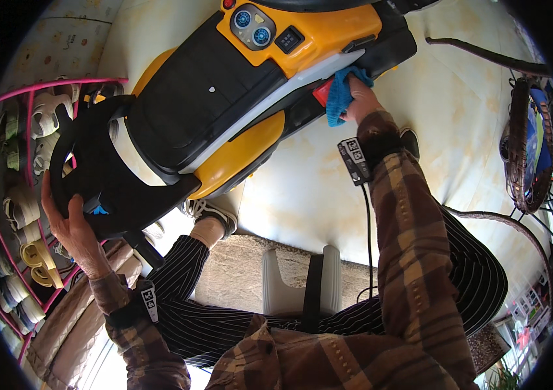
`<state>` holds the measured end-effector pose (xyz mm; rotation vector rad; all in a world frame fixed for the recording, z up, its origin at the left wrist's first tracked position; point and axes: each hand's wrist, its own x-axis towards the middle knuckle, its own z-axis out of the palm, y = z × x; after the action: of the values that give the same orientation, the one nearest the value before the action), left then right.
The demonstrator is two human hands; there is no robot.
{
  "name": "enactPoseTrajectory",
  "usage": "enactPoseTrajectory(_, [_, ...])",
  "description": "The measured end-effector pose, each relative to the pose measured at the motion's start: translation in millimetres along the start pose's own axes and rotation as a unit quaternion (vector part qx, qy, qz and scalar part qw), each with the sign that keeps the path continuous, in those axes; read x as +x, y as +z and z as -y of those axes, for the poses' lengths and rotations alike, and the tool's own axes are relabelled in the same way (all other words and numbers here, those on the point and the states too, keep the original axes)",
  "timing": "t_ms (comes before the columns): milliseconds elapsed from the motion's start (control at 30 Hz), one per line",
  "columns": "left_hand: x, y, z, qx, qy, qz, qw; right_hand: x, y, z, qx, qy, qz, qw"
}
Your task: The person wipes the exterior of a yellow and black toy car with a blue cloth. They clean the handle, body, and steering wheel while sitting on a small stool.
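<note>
A black and yellow ride-on toy vehicle [208,92] lies across the view, with a control panel of round dials at its upper part. My right hand [361,100] presses a blue cloth [339,100] against the vehicle's lower side, beside a red part [322,92] that the cloth partly covers. My left hand [74,234] rests on the black curved end piece [125,204] of the vehicle, thumb and fingers spread over its edge. How firmly the left fingers grip it cannot be told.
At the left stands a pink-framed shoe rack [30,136] holding several shoes. A grey plastic stool [276,287] stands between my legs on a beige mat [237,263]. To the right are a dark woven basket [520,146] and curved brown rods [488,58]. A cable [369,234] hangs from my right wrist.
</note>
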<state>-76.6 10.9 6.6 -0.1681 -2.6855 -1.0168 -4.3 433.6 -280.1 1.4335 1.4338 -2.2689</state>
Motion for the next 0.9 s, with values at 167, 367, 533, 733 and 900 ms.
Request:
enactPoseTrajectory(167, [0,-1,1,-0.008,-0.005,0.003,1.0,26,16,-14,0.176,-0.033,-0.059,0.982])
enactPoseTrajectory(367, [0,0,2,-0.023,-0.007,-0.001,1.0,30,0,-23,-0.199,-0.212,-0.075,0.954])
enactPoseTrajectory(533, [1,7,-1,-0.039,0.014,-0.013,0.999,-7,-8,-15,0.18,-0.017,-0.195,0.964])
enactPoseTrajectory(733, [1,8,-4,-0.015,0.007,-0.012,1.0,-43,-21,-31,0.042,-0.396,-0.152,0.905])
enactPoseTrajectory(900, [1,6,-2,-0.026,-0.008,-0.006,1.0,-43,-16,-22,-0.253,-0.463,-0.129,0.84])
